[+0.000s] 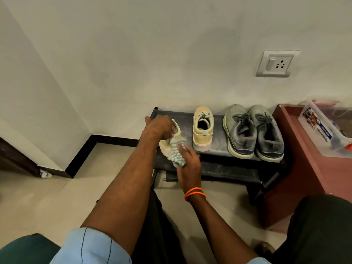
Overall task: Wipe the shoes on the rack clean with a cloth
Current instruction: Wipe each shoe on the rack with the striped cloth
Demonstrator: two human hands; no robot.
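A low black rack (219, 149) stands against the wall. My left hand (160, 126) grips a pale yellow shoe (165, 147) at the rack's left end, tipped on its side. My right hand (188, 162) holds a grey-and-white checked cloth (176, 153) against the shoe's heel. The matching yellow shoe (202, 128) stands upright in the middle of the rack. A pair of grey running shoes (253, 132) sits to the right, toes toward the wall.
A dark red cabinet (297, 168) adjoins the rack's right side, with a clear plastic box (327, 128) on top. A wall socket (276, 63) is above. My knees frame the tiled floor (47, 202) in front. The rack's lower shelf (228, 174) shows below.
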